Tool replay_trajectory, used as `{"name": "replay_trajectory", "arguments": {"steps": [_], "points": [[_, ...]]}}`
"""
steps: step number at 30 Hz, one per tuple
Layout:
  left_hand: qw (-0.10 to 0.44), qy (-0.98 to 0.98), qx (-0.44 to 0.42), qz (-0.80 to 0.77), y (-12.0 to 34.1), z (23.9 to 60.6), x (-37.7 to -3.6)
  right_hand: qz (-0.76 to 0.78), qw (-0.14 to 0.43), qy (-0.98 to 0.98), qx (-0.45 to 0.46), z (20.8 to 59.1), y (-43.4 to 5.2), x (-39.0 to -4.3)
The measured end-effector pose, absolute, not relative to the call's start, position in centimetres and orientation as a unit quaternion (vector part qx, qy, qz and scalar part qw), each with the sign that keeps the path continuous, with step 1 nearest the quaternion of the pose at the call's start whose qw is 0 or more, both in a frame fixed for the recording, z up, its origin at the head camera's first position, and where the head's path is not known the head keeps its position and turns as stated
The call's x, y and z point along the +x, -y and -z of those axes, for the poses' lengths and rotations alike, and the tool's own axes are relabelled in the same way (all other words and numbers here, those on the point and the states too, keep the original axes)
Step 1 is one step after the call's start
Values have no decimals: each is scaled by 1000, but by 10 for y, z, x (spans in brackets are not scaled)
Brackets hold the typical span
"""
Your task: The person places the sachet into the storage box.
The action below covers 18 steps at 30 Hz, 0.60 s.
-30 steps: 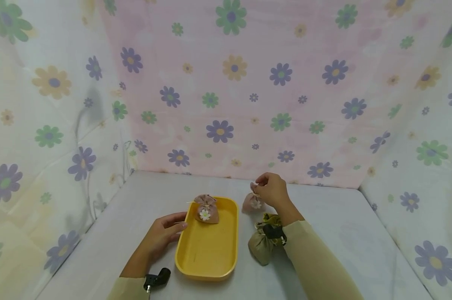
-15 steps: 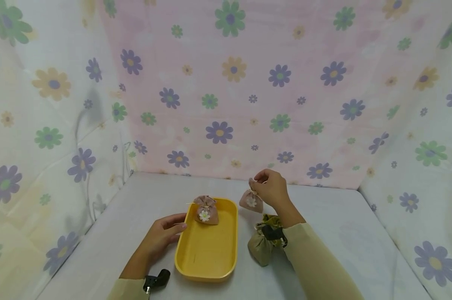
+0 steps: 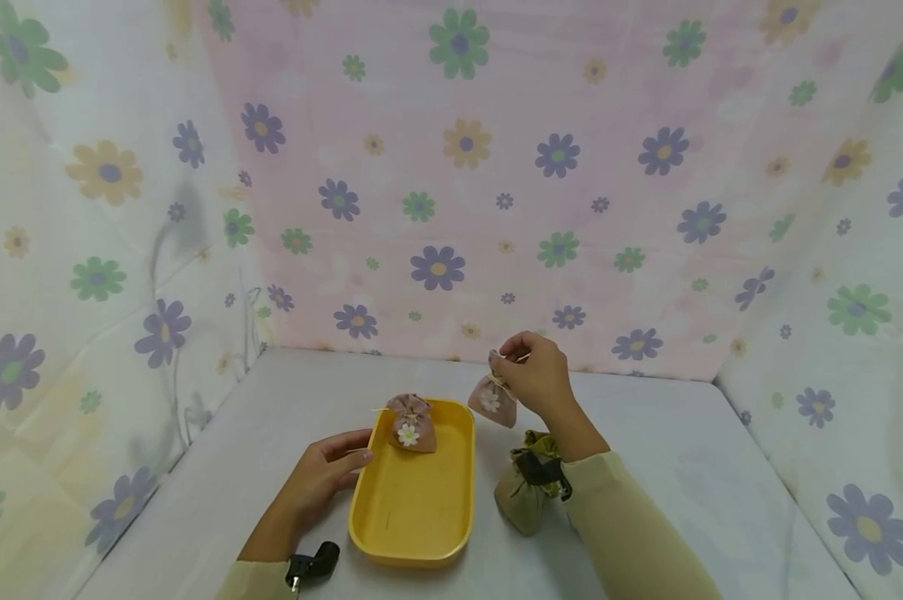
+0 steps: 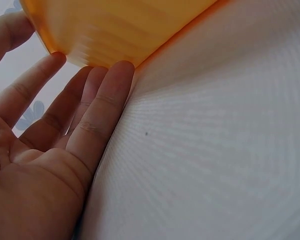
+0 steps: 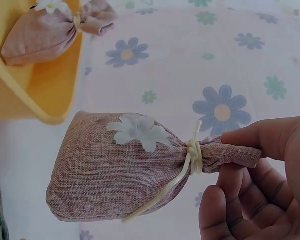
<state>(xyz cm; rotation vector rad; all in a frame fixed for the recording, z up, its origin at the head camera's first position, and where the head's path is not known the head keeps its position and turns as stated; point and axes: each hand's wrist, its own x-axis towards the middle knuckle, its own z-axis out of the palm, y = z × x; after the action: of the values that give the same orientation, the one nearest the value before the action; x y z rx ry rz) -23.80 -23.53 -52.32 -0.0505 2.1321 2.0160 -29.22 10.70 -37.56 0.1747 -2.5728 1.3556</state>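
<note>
One pink sachet (image 3: pixel 411 423) lies in the yellow tray (image 3: pixel 413 508). Right hand (image 3: pixel 539 377) pinches a second pink sachet (image 3: pixel 493 400) by its tied neck, lifted beside the tray. Left hand (image 3: pixel 323 475), fingers straight, steadies the tray's edge. Olive sachet (image 3: pixel 524 496) waits on the table (image 3: pixel 684 467).

My head view looks down over the tray (image 3: pixel 413 500); my wrist views sit close beside it, both sharing its edge.

The left hand (image 3: pixel 323 477) lies at seven o'clock, fingers (image 4: pixel 97 107) straight and relaxed, palm turned inward. The right hand (image 3: pixel 535 377) is raised at one o'clock, fingertips (image 5: pixel 245 137) pinched together, forearm angled toward five o'clock.
</note>
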Motion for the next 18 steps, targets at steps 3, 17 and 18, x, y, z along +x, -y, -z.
{"name": "replay_trajectory", "arguments": {"steps": [3,17,18], "points": [[102,-721,-15,-685,236,523,-238,-468,116,874,63,373,-104,-290],[103,-720,-11,-686,237,522,-238,-494,124,857,76,369,-88,-280],[103,-720,-11,-686,237,522,-238,-496,124,856,77,369,-87,-280]]}}
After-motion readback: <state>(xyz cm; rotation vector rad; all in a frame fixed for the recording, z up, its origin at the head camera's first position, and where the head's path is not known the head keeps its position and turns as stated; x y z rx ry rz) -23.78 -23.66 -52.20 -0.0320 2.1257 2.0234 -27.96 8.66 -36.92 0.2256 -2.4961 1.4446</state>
